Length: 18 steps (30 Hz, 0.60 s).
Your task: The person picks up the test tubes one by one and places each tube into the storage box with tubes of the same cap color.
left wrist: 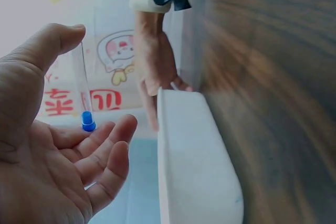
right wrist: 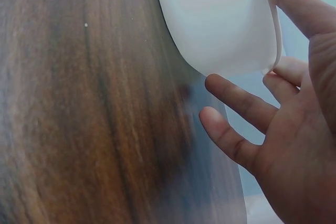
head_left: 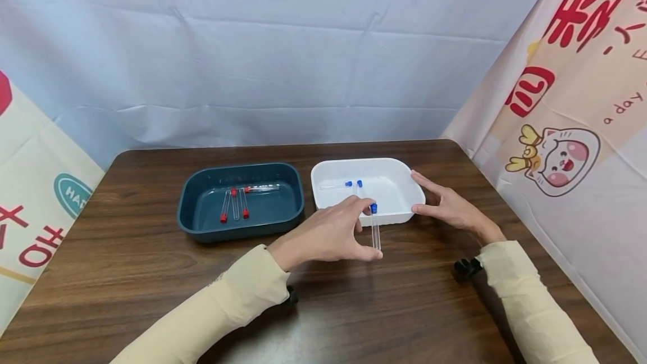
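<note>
My left hand (head_left: 336, 232) pinches a clear test tube (head_left: 376, 232) with a blue cap, thumb at its bottom end and fingers by the cap. The tube stands nearly upright in the head view, in front of the white tray (head_left: 399, 218). Two more blue-capped tubes, including a lying test tube (head_left: 333, 186), are inside that tray. At the tray's right end, my right hand (head_left: 452, 206) has its thumb and fingers spread against the rim. The right wrist view shows its fingers (right wrist: 241, 103) loosely extended beside the tray's rounded end.
A dark teal tray (head_left: 242, 235) to the left contains several test tubes with red caps, one being a red-capped tube (head_left: 263, 189). Both trays stand on a brown wooden table (head_left: 126, 274). White cloth (head_left: 253, 72) hangs behind, with printed cloth at both sides.
</note>
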Tool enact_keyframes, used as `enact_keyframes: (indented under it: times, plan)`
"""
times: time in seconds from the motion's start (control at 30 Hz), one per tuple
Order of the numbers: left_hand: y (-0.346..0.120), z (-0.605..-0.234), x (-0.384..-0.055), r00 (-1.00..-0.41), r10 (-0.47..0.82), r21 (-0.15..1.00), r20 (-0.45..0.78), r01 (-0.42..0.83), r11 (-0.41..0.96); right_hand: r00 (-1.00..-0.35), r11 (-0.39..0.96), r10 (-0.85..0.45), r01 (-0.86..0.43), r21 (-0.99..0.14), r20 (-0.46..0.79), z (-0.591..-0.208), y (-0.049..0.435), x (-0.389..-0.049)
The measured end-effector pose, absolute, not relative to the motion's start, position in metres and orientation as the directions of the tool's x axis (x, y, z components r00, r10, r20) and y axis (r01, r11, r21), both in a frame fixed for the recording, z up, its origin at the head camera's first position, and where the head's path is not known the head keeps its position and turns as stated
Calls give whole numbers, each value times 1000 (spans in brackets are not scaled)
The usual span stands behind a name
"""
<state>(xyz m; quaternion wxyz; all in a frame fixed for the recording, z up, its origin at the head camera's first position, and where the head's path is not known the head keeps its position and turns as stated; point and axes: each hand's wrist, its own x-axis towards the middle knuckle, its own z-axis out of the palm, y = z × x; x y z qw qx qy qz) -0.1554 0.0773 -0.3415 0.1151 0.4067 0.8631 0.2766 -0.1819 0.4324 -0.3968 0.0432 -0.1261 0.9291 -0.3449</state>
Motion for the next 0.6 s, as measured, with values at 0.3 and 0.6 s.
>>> enact_keyframes:
  times: [0.3,0.6]
  plan:
    - [98,-332,-170,-666,743,562,64,640,524,-965,740,-263,-212,-638,15,-401,434,-182]
    - [112,-327,-187,-672,733,547,109,656,520,-961,737,-277,-223,-638,16,-404,437,-185]
